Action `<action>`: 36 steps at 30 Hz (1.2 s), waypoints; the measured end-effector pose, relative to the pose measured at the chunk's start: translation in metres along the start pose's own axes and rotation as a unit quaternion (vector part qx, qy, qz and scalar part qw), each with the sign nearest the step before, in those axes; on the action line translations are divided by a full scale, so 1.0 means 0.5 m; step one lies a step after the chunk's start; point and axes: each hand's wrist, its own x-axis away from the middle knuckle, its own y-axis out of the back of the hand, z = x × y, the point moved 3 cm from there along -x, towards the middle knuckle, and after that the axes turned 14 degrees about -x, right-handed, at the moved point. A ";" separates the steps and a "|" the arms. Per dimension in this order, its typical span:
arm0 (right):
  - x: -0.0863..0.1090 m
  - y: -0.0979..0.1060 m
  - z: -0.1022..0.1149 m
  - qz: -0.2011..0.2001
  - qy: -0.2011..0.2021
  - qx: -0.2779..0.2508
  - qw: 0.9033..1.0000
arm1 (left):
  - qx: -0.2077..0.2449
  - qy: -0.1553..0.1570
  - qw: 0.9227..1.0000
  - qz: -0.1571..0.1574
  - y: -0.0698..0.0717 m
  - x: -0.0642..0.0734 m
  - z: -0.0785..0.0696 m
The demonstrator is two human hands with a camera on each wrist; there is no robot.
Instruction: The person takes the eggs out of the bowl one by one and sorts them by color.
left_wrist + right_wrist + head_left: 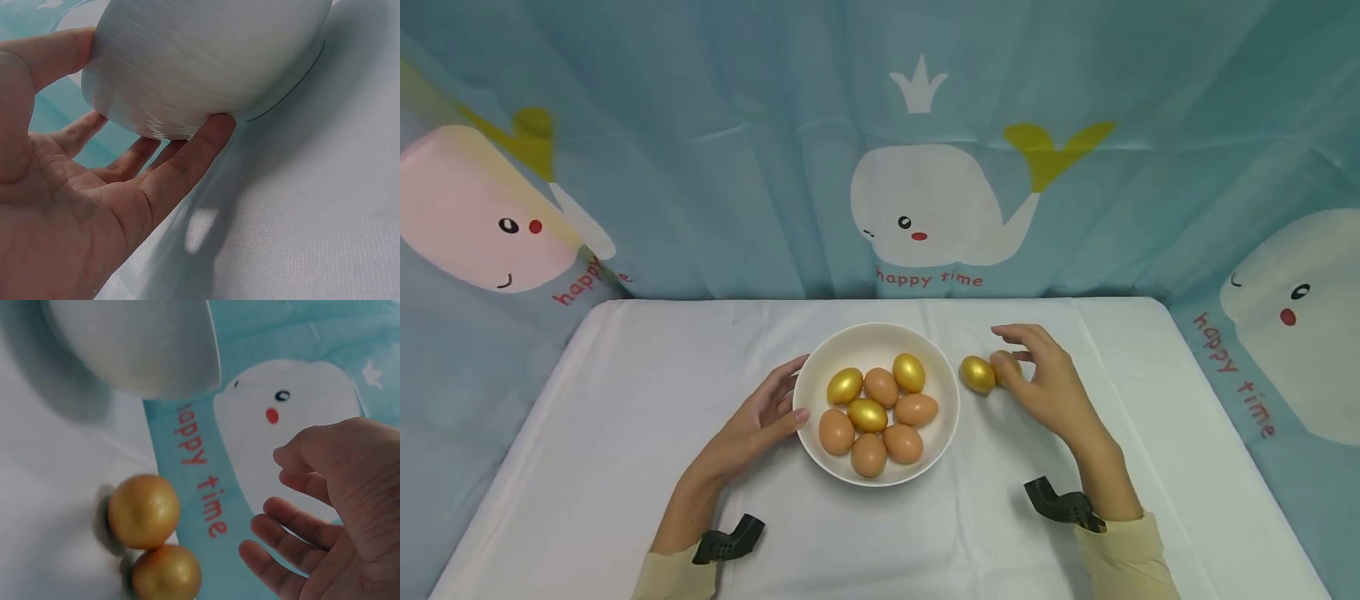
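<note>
A white bowl (820,471) sits in the middle of the table, with several brown eggs (903,443) and three golden eggs (867,415) in it. My left hand (763,417) holds the bowl's left side, thumb at the rim and fingers spread against the outer wall. In the left wrist view the fingertips (219,125) press the bowl's wall (206,56). Two more golden eggs (144,511) lie side by side on the cloth, right of the bowl. My right hand (1045,379) hovers over the right-hand egg (167,573), partly covering it, with loosely bent fingers and nothing between them.
A white cloth (587,467) covers the table. Behind it and at both sides hangs a blue curtain (737,208) printed with whales. Black wrist mounts (1060,504) sit on both forearms.
</note>
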 end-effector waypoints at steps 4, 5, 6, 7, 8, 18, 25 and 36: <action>-0.010 -0.014 0.025 0.013 0.005 -0.012 1.000 | -0.002 -0.003 1.000 -0.002 0.001 0.002 0.002; -0.012 -0.017 0.032 0.017 0.006 -0.013 1.000 | -0.002 -0.003 1.000 -0.002 0.000 0.001 0.002; -0.014 -0.019 0.039 0.021 0.005 -0.015 1.000 | -0.002 -0.002 1.000 -0.001 -0.001 -0.001 0.002; -0.016 -0.022 0.047 0.027 0.006 -0.017 0.999 | -0.003 -0.001 1.000 -0.002 -0.001 0.000 0.002; -0.018 -0.025 0.055 0.032 0.009 -0.021 0.999 | -0.004 0.000 1.000 -0.003 -0.002 0.000 0.002; -0.040 -0.057 0.122 0.096 0.039 -0.041 0.994 | 0.006 -0.006 1.000 0.003 -0.001 -0.002 0.004; -0.071 -0.088 0.151 0.158 0.073 -0.044 0.984 | 0.006 0.003 1.000 0.002 -0.002 0.000 -0.001; -0.106 -0.140 0.181 0.247 0.096 0.011 0.964 | 0.006 0.005 1.000 0.002 -0.002 0.001 -0.006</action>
